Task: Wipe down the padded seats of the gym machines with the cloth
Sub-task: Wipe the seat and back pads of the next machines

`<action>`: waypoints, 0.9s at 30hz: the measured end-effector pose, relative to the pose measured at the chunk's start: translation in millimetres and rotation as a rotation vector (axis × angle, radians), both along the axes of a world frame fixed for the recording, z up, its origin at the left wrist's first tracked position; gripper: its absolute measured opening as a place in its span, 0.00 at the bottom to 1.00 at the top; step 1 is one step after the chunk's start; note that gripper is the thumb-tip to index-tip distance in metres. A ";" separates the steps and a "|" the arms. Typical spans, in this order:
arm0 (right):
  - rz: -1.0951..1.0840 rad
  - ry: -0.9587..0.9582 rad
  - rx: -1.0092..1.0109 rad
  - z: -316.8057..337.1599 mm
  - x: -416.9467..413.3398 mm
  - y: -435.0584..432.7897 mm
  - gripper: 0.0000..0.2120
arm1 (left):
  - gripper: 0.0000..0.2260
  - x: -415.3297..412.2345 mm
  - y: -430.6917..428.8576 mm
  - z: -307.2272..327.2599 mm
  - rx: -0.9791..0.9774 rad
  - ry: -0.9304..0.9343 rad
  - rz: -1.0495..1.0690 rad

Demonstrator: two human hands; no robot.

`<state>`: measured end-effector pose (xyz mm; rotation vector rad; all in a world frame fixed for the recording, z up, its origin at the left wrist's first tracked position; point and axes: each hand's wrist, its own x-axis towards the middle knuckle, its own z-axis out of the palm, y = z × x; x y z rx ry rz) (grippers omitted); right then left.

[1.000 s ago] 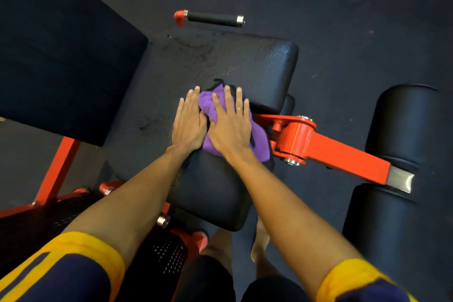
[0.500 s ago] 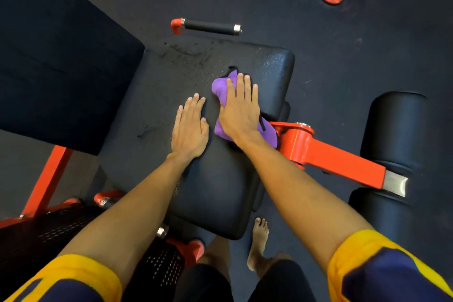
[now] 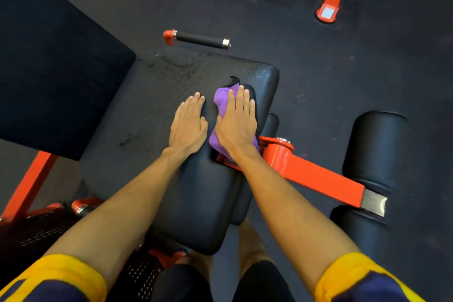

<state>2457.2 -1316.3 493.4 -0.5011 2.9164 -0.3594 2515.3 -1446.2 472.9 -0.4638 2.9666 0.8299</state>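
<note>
Both hands flat on padded seat (image 3: 196, 203), cloth (image 3: 221, 100) under right.
Right hand (image 3: 236, 127) presses purple cloth near seat's right edge, fingers (image 3: 240, 98) straight, gripping nothing; left hand (image 3: 188, 127) just beside it, palm down, fingers extended.

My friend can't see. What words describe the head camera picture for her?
A person's right hand presses a purple cloth on a black padded seat; the left hand rests flat beside it. An orange machine arm with black roller pads lies to the right.
</note>
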 end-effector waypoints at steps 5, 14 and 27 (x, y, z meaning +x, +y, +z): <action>-0.501 -0.201 -0.333 12.4 -17.0 15.0 0.35 | 0.30 -25.0 8.5 2.9 0.045 0.001 0.013; -0.542 -0.328 -0.386 13.7 -61.8 14.2 0.42 | 0.21 -56.9 5.9 1.5 0.057 0.050 0.018; -0.860 -0.693 -0.874 10.5 -99.4 74.2 0.03 | 0.26 -84.5 9.8 -7.3 0.063 0.070 0.050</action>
